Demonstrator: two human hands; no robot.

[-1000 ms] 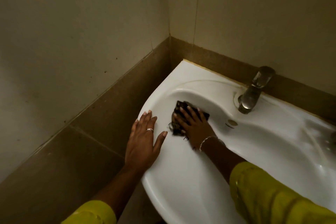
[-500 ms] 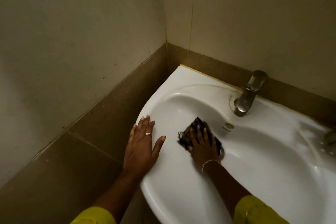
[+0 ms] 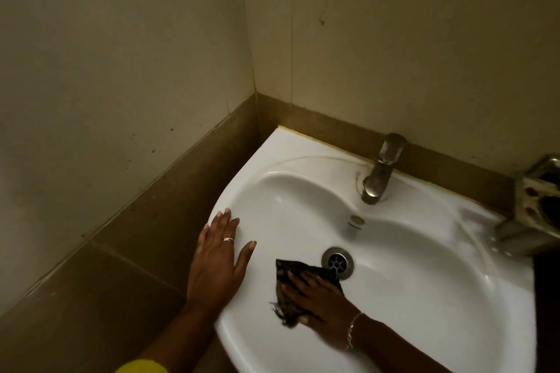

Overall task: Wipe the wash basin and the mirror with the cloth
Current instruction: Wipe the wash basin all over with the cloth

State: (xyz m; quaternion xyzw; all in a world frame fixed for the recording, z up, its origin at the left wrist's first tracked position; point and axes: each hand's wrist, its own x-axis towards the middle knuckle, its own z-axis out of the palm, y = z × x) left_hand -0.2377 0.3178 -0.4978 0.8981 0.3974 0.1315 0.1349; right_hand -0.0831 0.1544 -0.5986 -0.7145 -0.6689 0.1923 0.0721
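Walls of beige tile (image 3: 121,54) w/ a brown tile band meet behind the white ceramic wash basin (image 3: 424,266) in the corner. Your left hand (image 3: 216,263) lies flat, fingers spread, on the basin's left rim. Your right hand (image 3: 318,303) presses flat on the dark patterned cloth (image 3: 291,272) inside the bowl, just left of the round metal drain (image 3: 337,261). Steel tap (image 3: 380,171) stands at the back edge; small silver ring (image 3: 228,240) on left finger.
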